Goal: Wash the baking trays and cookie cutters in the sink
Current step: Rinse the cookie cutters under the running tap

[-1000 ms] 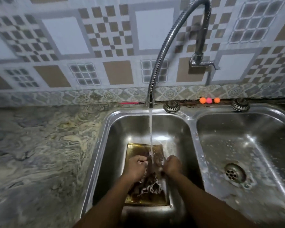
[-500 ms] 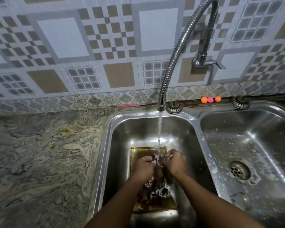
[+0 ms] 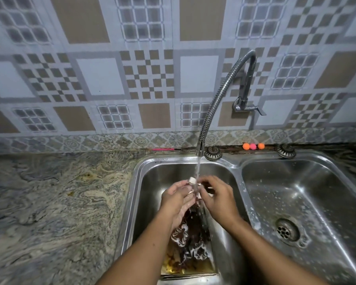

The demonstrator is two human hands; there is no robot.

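Note:
Both hands are over the left basin of the steel sink (image 3: 144, 182), under the water stream from the faucet (image 3: 214, 112). My left hand (image 3: 178, 199) and my right hand (image 3: 216, 197) pinch a small pale cookie cutter (image 3: 193, 183) between them, right in the stream. Below the hands a gold baking tray (image 3: 188, 268) lies on the basin floor. It holds brown dirty water and several white cookie cutters (image 3: 181, 233). My forearms hide much of the tray.
The right basin (image 3: 308, 198) has foam specks and a drain (image 3: 287, 230). A marbled stone counter (image 3: 56, 202) lies to the left. Two metal drain plugs (image 3: 214, 153) and three small orange and pink balls (image 3: 252, 146) sit on the sink's back ledge.
Both hands rose from the tray up into the water stream, bringing a cookie cutter with them. The camera view tilted upward, showing more wall.

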